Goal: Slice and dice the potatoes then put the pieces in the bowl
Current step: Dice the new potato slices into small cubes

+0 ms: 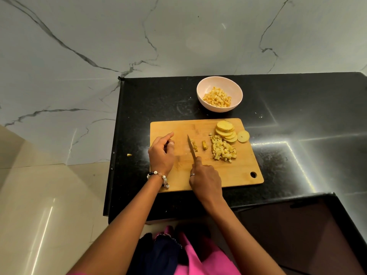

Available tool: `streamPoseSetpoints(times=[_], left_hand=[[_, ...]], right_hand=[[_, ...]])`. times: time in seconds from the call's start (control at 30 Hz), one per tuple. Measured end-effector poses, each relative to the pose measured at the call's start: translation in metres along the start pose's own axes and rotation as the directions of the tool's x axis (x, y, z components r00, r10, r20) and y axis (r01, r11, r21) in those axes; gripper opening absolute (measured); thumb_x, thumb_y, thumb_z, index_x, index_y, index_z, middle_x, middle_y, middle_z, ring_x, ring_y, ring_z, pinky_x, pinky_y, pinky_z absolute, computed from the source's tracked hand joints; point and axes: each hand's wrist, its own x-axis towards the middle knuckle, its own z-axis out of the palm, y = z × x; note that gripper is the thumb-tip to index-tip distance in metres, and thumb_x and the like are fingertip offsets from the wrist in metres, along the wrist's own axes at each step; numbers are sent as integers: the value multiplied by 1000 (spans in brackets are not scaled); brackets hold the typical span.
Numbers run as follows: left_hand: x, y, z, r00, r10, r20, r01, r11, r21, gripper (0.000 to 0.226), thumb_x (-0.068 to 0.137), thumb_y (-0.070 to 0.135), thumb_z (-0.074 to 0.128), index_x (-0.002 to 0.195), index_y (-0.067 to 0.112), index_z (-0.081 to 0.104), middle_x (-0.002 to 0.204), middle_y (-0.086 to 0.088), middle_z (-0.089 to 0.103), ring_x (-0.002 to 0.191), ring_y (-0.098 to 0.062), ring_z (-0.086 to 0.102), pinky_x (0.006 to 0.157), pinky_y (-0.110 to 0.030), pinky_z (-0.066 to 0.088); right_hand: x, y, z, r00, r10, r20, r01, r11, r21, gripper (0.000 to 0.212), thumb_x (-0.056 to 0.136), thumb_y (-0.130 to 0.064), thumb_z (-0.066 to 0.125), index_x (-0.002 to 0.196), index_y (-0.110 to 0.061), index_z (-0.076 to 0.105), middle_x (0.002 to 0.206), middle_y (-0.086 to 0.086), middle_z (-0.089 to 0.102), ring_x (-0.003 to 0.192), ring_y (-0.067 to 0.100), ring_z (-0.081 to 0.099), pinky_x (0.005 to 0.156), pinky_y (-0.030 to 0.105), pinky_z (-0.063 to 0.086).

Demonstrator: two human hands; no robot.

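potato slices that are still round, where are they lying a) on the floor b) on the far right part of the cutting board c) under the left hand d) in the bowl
b: the round potato slices lie fanned on the far right part of the cutting board, while the bowl holds only diced pieces.

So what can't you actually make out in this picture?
- Head view: the knife handle is hidden inside the right hand.
- Head view: the left hand has curled fingers; whether they pinch anything is hidden beneath them.
- Head view: the bowl bottom is covered by its potato cubes.
- Head view: the yellow scrap at the counter's edge is too small to identify.
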Motion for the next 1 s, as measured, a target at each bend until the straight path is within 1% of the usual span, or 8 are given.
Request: streamPoseSetpoints(times=[0.23,0.4,0.5,0.63,0.73,0.8,0.9,1.0], left_hand=[[-2,5,2,998,37,58,-39,999,33,25,89,9,59,112,14,69,86,4,59,67,-2,50,58,-10,43],[-4,6,4,995,40,86,-46,996,78,26,89,10,60,113,16,69,85,3,59,64,-2,47,56,-9,39],[-5,6,7,990,38,135,-55,991,126,31,88,11,60,116,18,67,87,2,58,72,-9,50,67,-25,50],[-14,19,20,945,205,256,-262,941,213,45,86,4,55,128,21,58,103,-6,55,93,-22,49,81,-37,48],[-22,36,34,859,383,341,-471,852,229,54,84,7,47,133,29,53,110,-8,53,95,-26,49,77,-36,48],[-25,47,42,809,441,389,-551,799,240,62,80,-2,54,131,33,54,115,-9,52,96,-27,50,74,-38,50],[-22,49,50,773,459,438,-604,743,287,67,72,-8,64,124,34,61,116,-10,53,94,-28,52,67,-37,49],[-14,42,55,784,422,455,-587,742,323,63,70,-3,73,121,31,63,117,-11,53,93,-29,52,66,-39,51]], right_hand=[[3,39,-9,989,127,-82,-124,992,37,45,97,-18,37,141,-9,37,95,17,65,87,37,62,64,38,43],[2,51,-20,992,74,-104,-73,997,6,46,98,-23,38,143,-17,37,98,14,65,87,35,62,64,35,44],[-3,59,-34,983,1,-182,-16,997,-81,44,98,-28,44,141,-22,42,91,10,65,76,32,62,53,32,39],[-4,75,-43,941,-139,-309,71,973,-220,39,71,-26,82,109,-26,71,60,5,55,45,24,49,38,22,25],[-2,86,-45,932,-169,-320,84,961,-262,38,65,-29,85,101,-29,74,60,4,52,47,22,48,36,21,27],[-2,91,-47,927,-177,-329,85,957,-277,37,66,-31,85,101,-29,74,62,4,53,50,22,48,38,22,29],[-1,99,-49,922,-178,-345,80,956,-281,35,70,-31,82,104,-29,73,64,4,54,53,23,49,40,24,31],[0,110,-51,910,-188,-370,90,960,-266,33,72,-33,80,104,-28,72,65,3,54,53,23,48,41,25,31]])
